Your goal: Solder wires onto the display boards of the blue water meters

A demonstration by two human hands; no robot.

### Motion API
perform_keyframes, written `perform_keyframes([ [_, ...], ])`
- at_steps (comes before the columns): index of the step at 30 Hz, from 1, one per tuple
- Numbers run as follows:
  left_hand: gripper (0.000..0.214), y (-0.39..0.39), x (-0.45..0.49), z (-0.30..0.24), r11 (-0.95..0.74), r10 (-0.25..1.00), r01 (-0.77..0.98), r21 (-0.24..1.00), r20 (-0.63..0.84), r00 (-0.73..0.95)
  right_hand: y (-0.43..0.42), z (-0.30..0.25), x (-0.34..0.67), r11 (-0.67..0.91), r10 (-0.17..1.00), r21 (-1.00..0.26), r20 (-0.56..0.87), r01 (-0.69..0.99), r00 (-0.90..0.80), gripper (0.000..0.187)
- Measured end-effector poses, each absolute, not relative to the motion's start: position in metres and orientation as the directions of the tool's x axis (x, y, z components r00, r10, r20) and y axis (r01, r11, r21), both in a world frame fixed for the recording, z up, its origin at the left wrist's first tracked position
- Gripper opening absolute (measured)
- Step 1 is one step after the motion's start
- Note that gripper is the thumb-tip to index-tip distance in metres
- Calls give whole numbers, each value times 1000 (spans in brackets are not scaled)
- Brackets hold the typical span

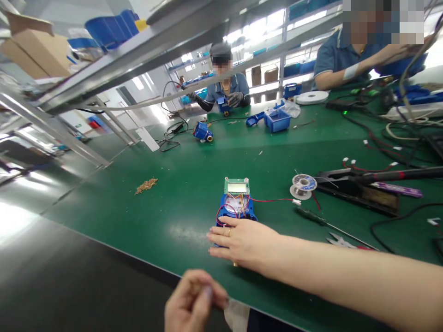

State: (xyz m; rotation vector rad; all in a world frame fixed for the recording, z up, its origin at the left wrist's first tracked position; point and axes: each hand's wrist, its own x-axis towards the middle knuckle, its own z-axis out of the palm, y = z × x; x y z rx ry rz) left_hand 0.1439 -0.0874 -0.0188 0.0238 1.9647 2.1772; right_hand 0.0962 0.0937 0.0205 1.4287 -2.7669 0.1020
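Note:
A blue meter housing [237,205] with a green display board and red and yellow wires on top lies on the green table mat [194,184]. My right hand [242,242] reaches in from the right and lies over its near end, fingers together, holding it. Low at the table's near edge, my left hand [194,302] is pinched closed; what is between the fingers is hidden. A red wire [273,200] runs from the meter toward a solder spool [303,185].
Right of the meter lie a screwdriver [318,219], a black soldering stand [356,191] with an iron [401,174] and tangled cables. A pile of brass bits [146,185] sits left. Farther off are another blue meter [202,131], a blue bin [277,120] and two seated co-workers [226,90], [349,60].

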Motion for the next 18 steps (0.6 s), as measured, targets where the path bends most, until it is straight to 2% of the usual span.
perform_keyframes([
  [1, 20, -88, 123, -15, -47, 50, -15, 999, -13, -999, 101, 20, 101, 575, -813, -32, 88, -818, -575, 34],
  [2, 22, -86, 100, -13, -13, -4, 33, 999, 33, -999, 107, 21, 106, 576, -810, -17, 118, -817, -574, 30],
  [4, 31, -73, 56, -12, -15, 82, -22, 1000, -21, -996, 120, 27, 118, 591, -793, -8, 176, -807, -583, 29],
  [6, 37, -53, 23, -14, -23, 219, -139, 990, -131, -967, 136, 39, 127, 640, -727, -48, 283, -767, -625, 35],
  [7, 38, -43, 14, -15, -32, 292, -197, 980, -180, -939, 145, 46, 129, 685, -654, -92, 361, -723, -665, 38],
  [9, 38, -23, 5, -17, -61, 411, -291, 955, -242, -879, 165, 57, 125, 800, -401, -245, 463, -548, -791, 35],
  [11, 35, -9, 5, -18, -108, 483, -345, 932, -254, -838, 181, 65, 108, 875, -137, -374, 420, -308, -897, 23],
  [12, 34, -5, 7, -18, -135, 502, -358, 924, -247, -829, 185, 68, 97, 895, -52, -396, 368, -207, -929, 22],
  [14, 34, 0, 10, -20, -190, 512, -366, 911, -226, -829, 183, 70, 72, 921, 13, -377, 276, -96, -961, 29],
  [16, 36, 2, 13, -23, -238, 487, -354, 905, -204, -849, 170, 71, 51, 939, 25, -343, 164, -34, -986, 45],
  [18, 39, 4, 21, -28, -273, 430, -323, 906, -185, -884, 153, 72, 37, 949, 6, -314, 22, -1, -1000, 51],
])
